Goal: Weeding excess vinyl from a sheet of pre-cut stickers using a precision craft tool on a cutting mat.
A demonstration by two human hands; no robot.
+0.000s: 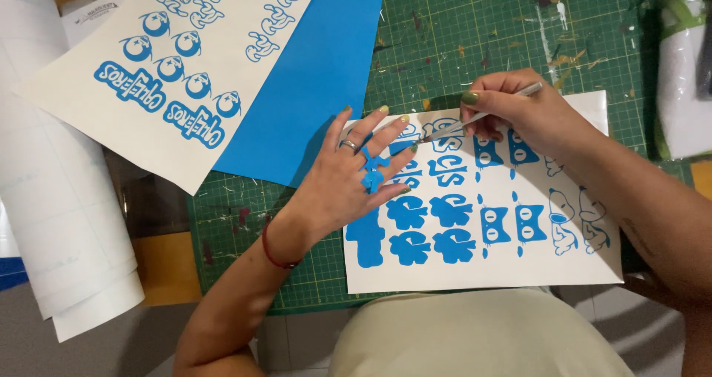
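Observation:
A white backing sheet [489,262] with several blue vinyl cut-out shapes lies on the green cutting mat [475,35]. My left hand [348,180] rests flat on the sheet's left edge, fingers spread, with small scraps of blue vinyl [372,171] stuck to the back of its fingers. It wears a ring and a red wrist cord. My right hand [519,113] grips a thin silver weeding tool [486,111] like a pen. The tool's tip touches the sheet near the top, just right of my left fingertips.
A second white sheet with blue lettering and round figures [170,58] lies at the upper left, over a plain blue vinyl sheet [319,73]. White rolls [52,199] sit at the left edge. A white and green bundle [682,65] is at the right.

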